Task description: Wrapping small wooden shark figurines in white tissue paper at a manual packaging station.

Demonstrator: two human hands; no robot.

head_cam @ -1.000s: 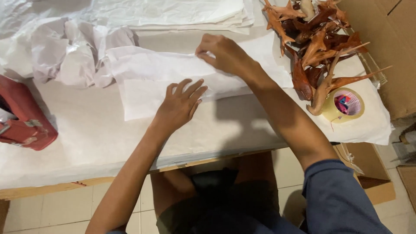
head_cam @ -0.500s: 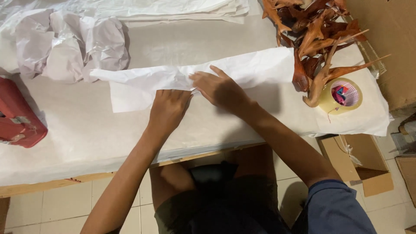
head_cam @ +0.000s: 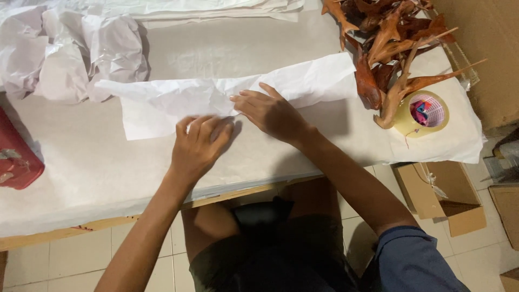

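A long sheet of white wrapping paper [head_cam: 162, 100] lies folded across the paper-covered table [head_cam: 81, 173]. My left hand [head_cam: 199, 145] presses flat on the sheet's near edge, fingers together. My right hand [head_cam: 270, 111] rests on the fold beside it, fingertips pointing left and touching the paper. Neither hand closes around anything. The sheet's right end [head_cam: 319, 78] reaches the pile of carved wooden pieces.
Crumpled white paper bundles [head_cam: 70, 54] sit at the back left. A pile of reddish-brown carved wooden figures [head_cam: 389, 43] lies at the back right, with a roll of clear tape [head_cam: 421, 113] beside it. A red object [head_cam: 16, 162] is at the left edge. Cardboard boxes [head_cam: 443, 194] stand on the floor.
My right hand came back from the far edge, folding the paper toward me. Both hands now press together on the fold near the middle.
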